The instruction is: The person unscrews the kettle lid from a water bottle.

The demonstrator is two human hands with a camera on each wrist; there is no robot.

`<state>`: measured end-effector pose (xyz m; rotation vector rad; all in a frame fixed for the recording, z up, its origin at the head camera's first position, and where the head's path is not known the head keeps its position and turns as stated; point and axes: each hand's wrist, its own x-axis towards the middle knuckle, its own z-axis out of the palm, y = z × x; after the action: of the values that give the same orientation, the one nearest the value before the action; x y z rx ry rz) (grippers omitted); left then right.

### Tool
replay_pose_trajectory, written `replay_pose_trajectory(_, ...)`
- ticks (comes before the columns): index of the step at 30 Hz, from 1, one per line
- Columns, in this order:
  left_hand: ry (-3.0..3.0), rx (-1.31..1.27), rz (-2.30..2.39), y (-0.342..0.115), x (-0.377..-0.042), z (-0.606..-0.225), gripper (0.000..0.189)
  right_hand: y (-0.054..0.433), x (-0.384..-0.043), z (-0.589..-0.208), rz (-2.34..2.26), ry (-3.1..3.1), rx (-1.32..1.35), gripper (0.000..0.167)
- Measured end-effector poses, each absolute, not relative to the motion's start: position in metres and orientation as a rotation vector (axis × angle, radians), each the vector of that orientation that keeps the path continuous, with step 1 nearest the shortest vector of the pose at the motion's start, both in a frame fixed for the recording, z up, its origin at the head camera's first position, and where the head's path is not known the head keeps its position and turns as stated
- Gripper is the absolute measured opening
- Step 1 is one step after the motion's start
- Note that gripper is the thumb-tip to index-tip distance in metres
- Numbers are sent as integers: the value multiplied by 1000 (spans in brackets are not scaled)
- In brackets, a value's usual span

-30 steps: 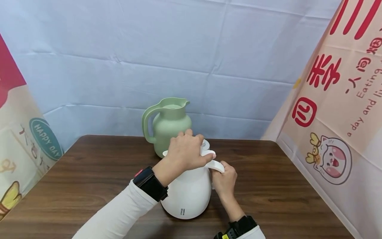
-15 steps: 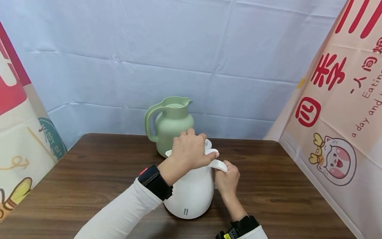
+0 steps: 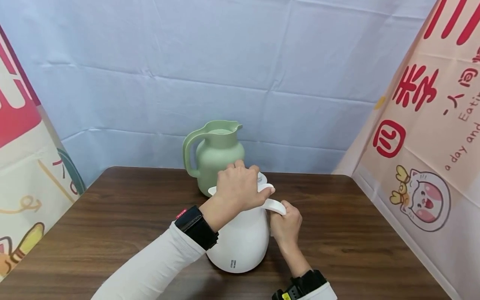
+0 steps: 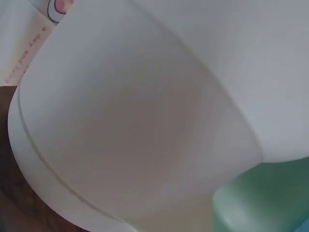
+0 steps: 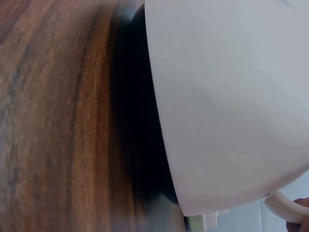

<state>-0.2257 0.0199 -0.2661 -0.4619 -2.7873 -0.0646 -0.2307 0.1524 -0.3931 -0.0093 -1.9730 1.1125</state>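
A white thermal jug (image 3: 240, 241) with a dark base stands upright on the table. My right hand (image 3: 286, 223) grips its curved handle (image 3: 273, 206) from the right. The left hand (image 3: 240, 187) rests over the jug's top, back upward, with the thumb reaching right above the handle. Its fingertips go out of sight beyond the lid, and I cannot tell how they are bent. The jug's white body (image 4: 135, 106) fills most of the left wrist view. In the right wrist view, the body (image 5: 227, 106) rises from the base (image 5: 149, 106).
A green jug (image 3: 219, 160) stands just behind the white one, its handle to the left. A small white round-topped item (image 3: 261, 178) peeks out behind the white jug. The brown wooden table (image 3: 356, 241) has a pale blue cloth (image 3: 210, 83) behind it and printed cloths (image 3: 420, 150) at the sides.
The head view has swung slightly left, so everything sits a little farther right in it. Both hands keep the same places on the white jug.
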Motion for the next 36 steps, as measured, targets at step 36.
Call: replay_pose_trajectory(36,-2894,-482,58,21,-246,-247,58,153,-230,-393,1162,-1992,13,38)
